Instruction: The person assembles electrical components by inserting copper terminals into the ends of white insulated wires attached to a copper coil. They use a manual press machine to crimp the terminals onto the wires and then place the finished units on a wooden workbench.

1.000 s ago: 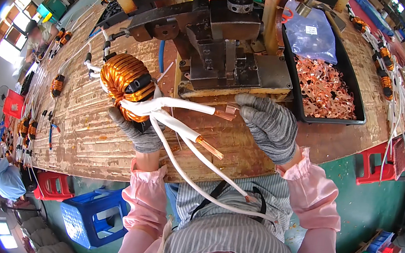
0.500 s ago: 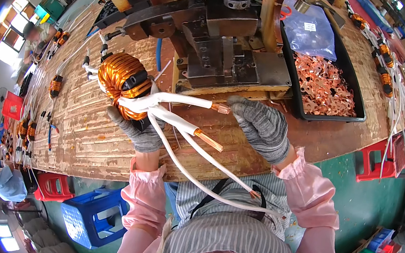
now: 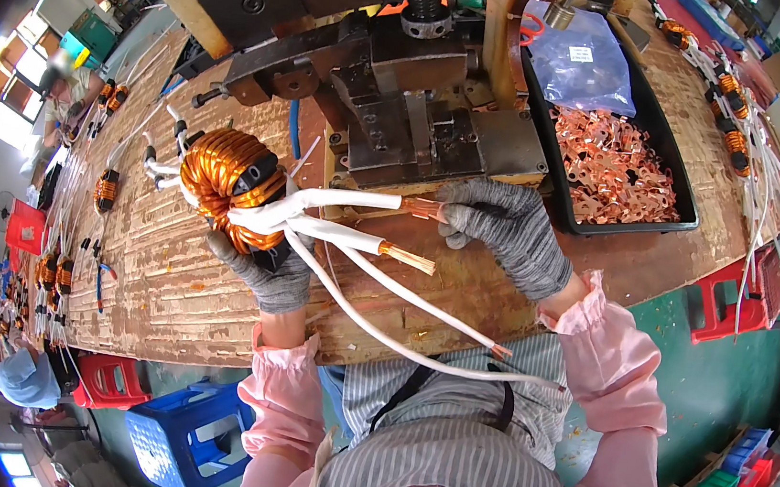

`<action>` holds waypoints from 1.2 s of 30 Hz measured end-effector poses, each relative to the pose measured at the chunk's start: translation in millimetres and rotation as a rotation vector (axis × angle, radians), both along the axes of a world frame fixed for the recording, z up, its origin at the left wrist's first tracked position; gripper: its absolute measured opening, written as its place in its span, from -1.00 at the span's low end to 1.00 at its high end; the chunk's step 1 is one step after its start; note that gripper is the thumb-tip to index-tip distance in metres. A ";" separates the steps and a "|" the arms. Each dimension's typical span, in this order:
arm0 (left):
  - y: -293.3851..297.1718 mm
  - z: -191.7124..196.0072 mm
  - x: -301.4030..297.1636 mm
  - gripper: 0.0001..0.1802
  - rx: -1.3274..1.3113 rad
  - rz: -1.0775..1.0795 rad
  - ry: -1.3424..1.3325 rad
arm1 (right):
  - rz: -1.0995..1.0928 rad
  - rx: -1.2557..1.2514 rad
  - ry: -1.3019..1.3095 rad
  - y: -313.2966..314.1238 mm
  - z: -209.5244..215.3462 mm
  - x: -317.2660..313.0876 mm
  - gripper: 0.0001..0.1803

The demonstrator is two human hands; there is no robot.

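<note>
My left hand [image 3: 275, 280], in a grey knit glove, is closed around the underside of a toroidal coil [image 3: 215, 171] wound with copper-coloured wire. Several white-sleeved leads [image 3: 349, 198] run from it to the right. My right hand [image 3: 515, 241], gloved alike, pinches the bare copper end [image 3: 421, 209] of the uppermost lead. Just below, a second thick lead shows a loose bare strand end [image 3: 407, 259]. Two thinner white leads [image 3: 431, 308] curve down over my striped apron [image 3: 454, 443]. Whether a small copper piece sits between my right fingertips is hidden.
A dark metal press [image 3: 404, 120] stands behind the coil. To its right, a black tray [image 3: 694, 196] holds many copper terminals [image 3: 615, 168] and a clear plastic bag [image 3: 584, 64]. More coils [image 3: 738, 100] lie at the far right. A blue stool [image 3: 180, 436] stands below the table's left side.
My right hand has closed on the bare end of the upper lead, from which it was slightly apart before. The coil stays in my left hand. The whole view has shifted slightly.
</note>
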State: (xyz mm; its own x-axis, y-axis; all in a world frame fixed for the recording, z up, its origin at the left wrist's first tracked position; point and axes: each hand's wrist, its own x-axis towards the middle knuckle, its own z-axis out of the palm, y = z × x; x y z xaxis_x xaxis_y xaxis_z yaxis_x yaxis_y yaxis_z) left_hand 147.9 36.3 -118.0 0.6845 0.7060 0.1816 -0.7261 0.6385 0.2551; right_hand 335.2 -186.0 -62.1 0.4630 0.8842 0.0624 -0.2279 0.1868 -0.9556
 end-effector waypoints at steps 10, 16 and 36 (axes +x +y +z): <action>-13.5 6.0 1.3 -0.11 0.136 0.129 0.076 | -0.022 0.021 0.104 4.8 0.5 18.9 -0.73; -7.5 3.9 3.4 -0.17 0.119 0.156 0.132 | -0.079 0.033 -0.011 8.0 5.0 25.1 -0.74; -15.5 10.4 16.1 -0.32 0.138 0.150 0.065 | -0.130 0.123 0.218 24.9 5.3 36.6 -0.80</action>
